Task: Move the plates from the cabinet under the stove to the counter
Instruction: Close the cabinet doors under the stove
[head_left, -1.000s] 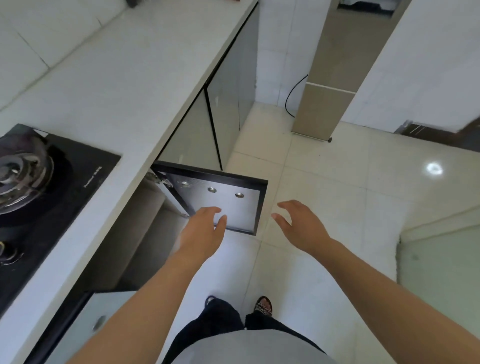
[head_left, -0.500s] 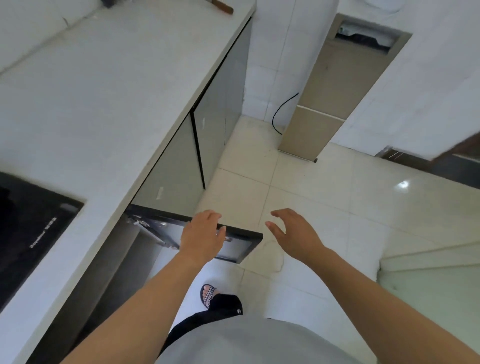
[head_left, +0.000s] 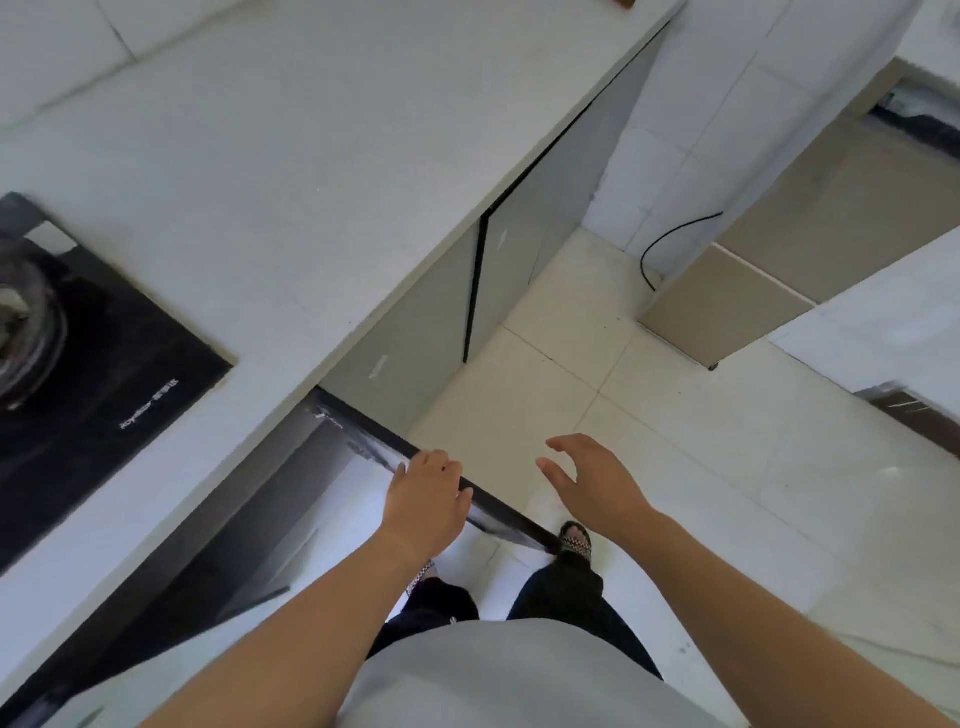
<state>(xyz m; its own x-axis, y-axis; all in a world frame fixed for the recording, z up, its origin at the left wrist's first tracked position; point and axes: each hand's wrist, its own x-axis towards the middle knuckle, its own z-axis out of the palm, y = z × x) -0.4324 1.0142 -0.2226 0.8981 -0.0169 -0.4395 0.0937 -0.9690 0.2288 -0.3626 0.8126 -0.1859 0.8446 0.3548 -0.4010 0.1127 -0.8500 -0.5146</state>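
Left hand (head_left: 427, 498) draped over top edge of open cabinet door (head_left: 498, 512), fingers curled on it. Right hand (head_left: 592, 480) open, empty, clear of door. Plates not visible; presumably inside cabinet (head_left: 270, 525) under stove (head_left: 78, 374), down-left of left hand, nearer.

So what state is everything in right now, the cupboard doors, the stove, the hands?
Cabinet door under the stove: swung open.
Left hand: resting on that door's top edge, fingers curled over it.
Right hand: open, empty, held over the floor.
Next two cabinet doors: shut.
Stove burner: no flame visible.
Counter: no plates on the part in view.
Plates: not visible.
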